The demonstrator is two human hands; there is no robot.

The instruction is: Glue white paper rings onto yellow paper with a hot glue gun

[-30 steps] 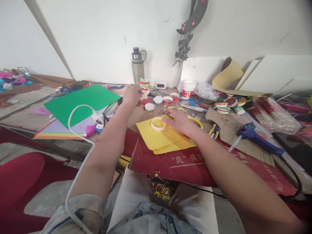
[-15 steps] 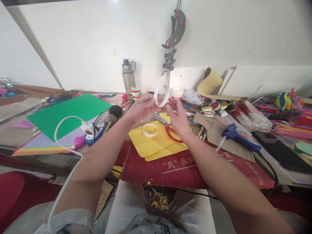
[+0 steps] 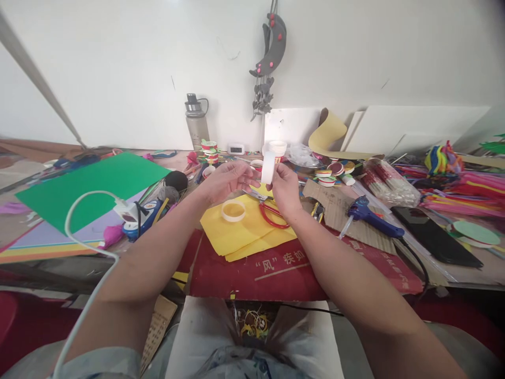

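My right hand (image 3: 286, 188) pinches a white paper ring (image 3: 269, 167), turned nearly edge-on and held above the work surface. Just left of it, my left hand (image 3: 230, 180) has its fingers apart, holding nothing. A second white ring (image 3: 233, 211) lies on yellow paper sheets (image 3: 246, 237) below my hands. Scissors with red handles (image 3: 273, 216) rest on the yellow paper, under my right hand, their blades partly showing between the hands. Beneath the sheets is a red printed board (image 3: 252, 279).
A blue glue gun (image 3: 374, 220) lies on cardboard (image 3: 335, 202) at right, beside a black phone (image 3: 436, 236). At left are green paper (image 3: 94, 184) and a power strip (image 3: 142, 218) with a white cable. A bottle (image 3: 196, 122) and paper cups (image 3: 277, 148) stand behind.
My left hand has come off the white ring and opened. The ring, now in my right hand alone, has turned from face-on to nearly edge-on. The view has shifted slightly right.
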